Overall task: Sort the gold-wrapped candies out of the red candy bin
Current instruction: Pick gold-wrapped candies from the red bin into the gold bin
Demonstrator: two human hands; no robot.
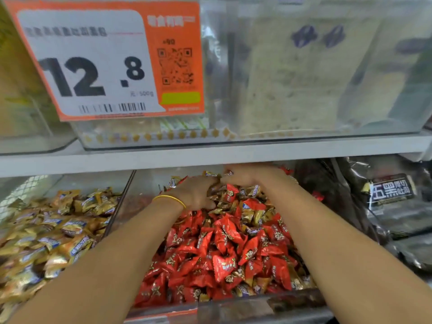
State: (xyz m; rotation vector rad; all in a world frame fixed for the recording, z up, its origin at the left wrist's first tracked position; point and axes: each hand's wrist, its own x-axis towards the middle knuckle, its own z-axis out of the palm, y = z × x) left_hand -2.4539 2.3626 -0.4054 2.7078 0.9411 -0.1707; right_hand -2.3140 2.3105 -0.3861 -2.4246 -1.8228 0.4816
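Left hand (195, 194), a gold bangle (168, 199) on its wrist, reaches to the back of the red candy bin (233, 311). Its fingers and thumb are curled round a clump of gold-wrapped candies (251, 217) heaped there. Touching it, the right hand (250, 176) lies knuckles up over the same heap with its fingers bent. The blur hides whether it holds anything.

At far left, a neighbouring clear bin (93, 181) is filled with gold candy (53, 237), and a thin divider (119, 206) separates it from the middle bin. Red-wrapped candies (224, 253) fill the front and centre of the red candy bin. The gold-wrapped candies sit mixed among them, mostly at the back and along the right side. To the right lie dark packets (397, 220), one with a black label (392, 189). Above runs a white shelf (210, 155) carrying an orange price tag (93, 61) reading 12.8.
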